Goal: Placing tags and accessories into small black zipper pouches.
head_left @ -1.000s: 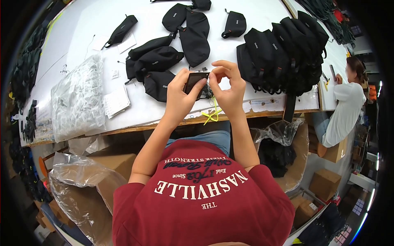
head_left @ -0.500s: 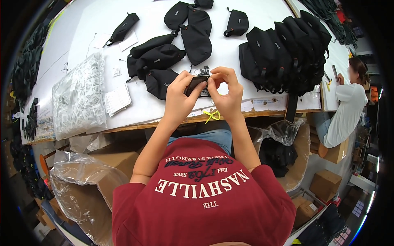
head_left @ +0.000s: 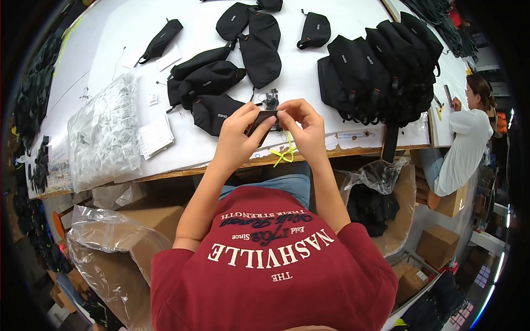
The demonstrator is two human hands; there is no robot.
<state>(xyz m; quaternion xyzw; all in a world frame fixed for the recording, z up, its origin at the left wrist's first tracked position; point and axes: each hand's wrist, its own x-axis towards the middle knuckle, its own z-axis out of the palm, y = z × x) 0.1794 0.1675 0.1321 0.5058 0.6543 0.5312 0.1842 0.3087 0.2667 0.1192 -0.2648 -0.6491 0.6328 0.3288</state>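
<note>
Just over the table's near edge, my left hand (head_left: 236, 131) is closed round a flat black piece (head_left: 258, 120), its thumb lying along the top. My right hand (head_left: 305, 131) pinches at the right end of this piece with thumb and forefinger. Anything small between those fingertips is too tiny to make out. Behind my hands lies a little heap of small dark parts (head_left: 270, 99). A bright yellow-green cord (head_left: 284, 156) hangs at the edge, close to my right wrist. Beside my left fingers rests a black pouch (head_left: 212, 113).
More black pouches (head_left: 259, 52) lie scattered behind, and a dense row of them (head_left: 375, 77) stands to the right. At left sit a clear bag of small white packets (head_left: 105, 132) and a paper stack (head_left: 156, 137). Lined cartons (head_left: 110, 243) flank me; a person (head_left: 466, 132) sits far right.
My right fingers, arched apart half a second ago, have drawn closer together at the black piece's end. Both hands sit slightly nearer me. More of the yellow-green cord shows.
</note>
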